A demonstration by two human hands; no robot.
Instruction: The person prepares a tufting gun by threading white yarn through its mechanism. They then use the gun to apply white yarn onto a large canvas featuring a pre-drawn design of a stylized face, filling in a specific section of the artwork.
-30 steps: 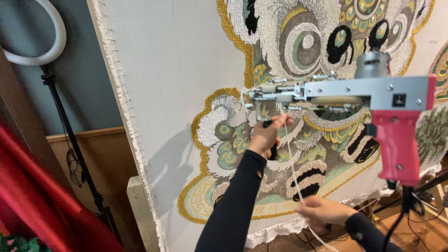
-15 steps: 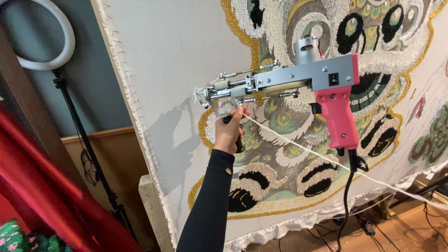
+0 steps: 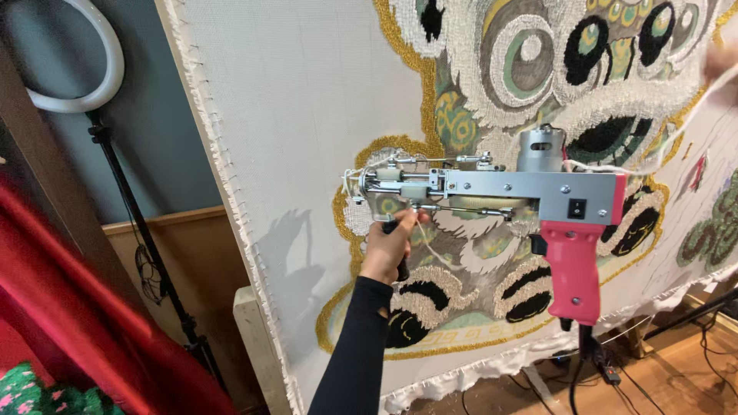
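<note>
My left hand (image 3: 388,246), in a black sleeve, grips the black front handle under a tufting gun (image 3: 530,188) with a grey metal body and a pink rear grip (image 3: 573,269). The gun hangs level just in front of a stretched white cloth (image 3: 307,115) carrying a tufted lion-like face (image 3: 538,69) in gold, green, black and cream. Nobody holds the pink grip. A white yarn strand (image 3: 653,161) runs from the gun's motor up to the top right edge. There my right hand (image 3: 721,61) shows only as a blur, pinching the strand.
A white ring light (image 3: 100,69) on a black stand (image 3: 146,246) is at the left, before a grey wall. Red fabric (image 3: 84,323) fills the lower left. The cloth's wooden frame post (image 3: 257,346) stands below. Black cables (image 3: 692,338) lie on the wooden floor at the bottom right.
The gun has dropped and swung right across the cloth with my left hand still on its front handle. The yarn now leads up right, where my right hand has come into view.
</note>
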